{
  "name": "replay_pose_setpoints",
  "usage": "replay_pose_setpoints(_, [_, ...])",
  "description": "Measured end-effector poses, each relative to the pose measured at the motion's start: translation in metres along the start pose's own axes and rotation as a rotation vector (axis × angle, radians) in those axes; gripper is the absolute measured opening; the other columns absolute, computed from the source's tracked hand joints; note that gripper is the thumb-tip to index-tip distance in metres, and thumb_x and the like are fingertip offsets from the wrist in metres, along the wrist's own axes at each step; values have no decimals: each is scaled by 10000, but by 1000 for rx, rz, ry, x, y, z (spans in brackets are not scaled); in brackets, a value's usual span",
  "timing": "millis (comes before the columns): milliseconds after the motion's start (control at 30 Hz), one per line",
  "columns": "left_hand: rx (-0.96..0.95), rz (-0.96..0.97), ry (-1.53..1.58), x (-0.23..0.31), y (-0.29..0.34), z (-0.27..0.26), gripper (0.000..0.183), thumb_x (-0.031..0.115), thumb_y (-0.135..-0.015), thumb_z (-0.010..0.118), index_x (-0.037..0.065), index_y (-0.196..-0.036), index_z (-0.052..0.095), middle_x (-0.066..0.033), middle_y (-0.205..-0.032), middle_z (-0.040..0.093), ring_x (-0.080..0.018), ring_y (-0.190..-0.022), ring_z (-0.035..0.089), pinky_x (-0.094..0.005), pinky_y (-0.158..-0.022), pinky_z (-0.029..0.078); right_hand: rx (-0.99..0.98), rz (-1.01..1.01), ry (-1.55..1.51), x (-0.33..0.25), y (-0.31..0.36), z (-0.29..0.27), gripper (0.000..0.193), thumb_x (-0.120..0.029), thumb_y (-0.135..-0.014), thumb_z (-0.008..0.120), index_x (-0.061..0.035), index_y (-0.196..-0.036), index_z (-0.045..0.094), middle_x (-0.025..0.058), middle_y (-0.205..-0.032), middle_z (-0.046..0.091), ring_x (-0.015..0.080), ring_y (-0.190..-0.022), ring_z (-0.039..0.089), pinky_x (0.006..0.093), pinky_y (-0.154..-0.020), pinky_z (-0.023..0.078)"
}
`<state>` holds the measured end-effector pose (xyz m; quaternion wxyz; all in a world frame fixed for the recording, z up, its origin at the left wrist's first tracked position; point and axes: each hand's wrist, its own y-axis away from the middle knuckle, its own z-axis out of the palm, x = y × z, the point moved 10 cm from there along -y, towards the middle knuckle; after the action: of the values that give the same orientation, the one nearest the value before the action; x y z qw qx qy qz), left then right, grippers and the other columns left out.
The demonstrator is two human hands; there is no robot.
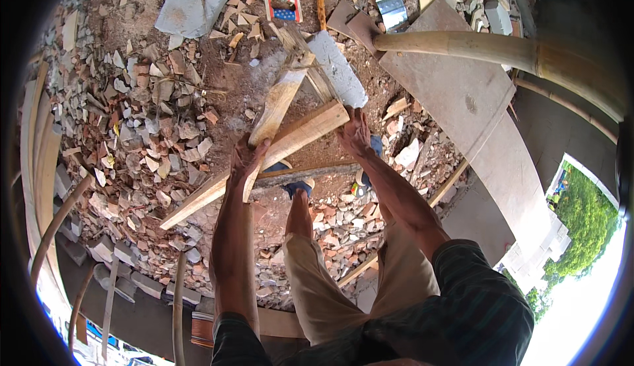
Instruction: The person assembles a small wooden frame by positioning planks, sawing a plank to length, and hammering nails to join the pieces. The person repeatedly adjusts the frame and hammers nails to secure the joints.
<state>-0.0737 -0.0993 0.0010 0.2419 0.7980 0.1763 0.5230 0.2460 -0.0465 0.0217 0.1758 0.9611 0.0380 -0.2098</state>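
A light wooden board (284, 95) slants up from my left hand (248, 157), whose fingers are wrapped round its lower part. Under that hand, a longer wooden plank (290, 143) crosses it diagonally, from the lower left up to my right hand (355, 132). The fingers of my right hand are curled at this plank's upper right end; their tips are partly hidden. Another weathered piece of wood (321, 83) lies beyond, beneath the upper end of the board. Alongside it rests a pale grey slab (338, 69), its near end close to my right hand.
Broken brick and tile rubble (148, 122) covers the ground at left. A thick bamboo pole (475, 46) juts in from the right over a brown sheet (436, 75). A grey slab (197, 3) and a striped, starred piece with an oval hole (283, 4) lie at the far side.
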Motion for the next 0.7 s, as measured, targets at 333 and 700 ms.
replay_pose_setpoints(333, [143, 86, -80, 16, 3, -16, 780, 516, -806, 745, 54, -1360, 449, -228, -1150, 648, -353, -1068, 652, -460, -870, 523, -119, -108, -102, 5, -4, 5, 860, -328, -774, 749, -28, -1449, 310, 265, -1242, 482, 463, -1160, 456, 539, -992, 392])
replay_pose_setpoints(700, [587, 242, -553, 66, 16, -6, 730, 457, -728, 831, 15, -1234, 545, -228, -985, 666, -412, -871, 666, -481, -712, 531, -71, 45, -465, 144, -139, -22, 360, -288, -857, 600, -20, -1094, 637, 191, -879, 659, 295, -867, 662, 434, -759, 519])
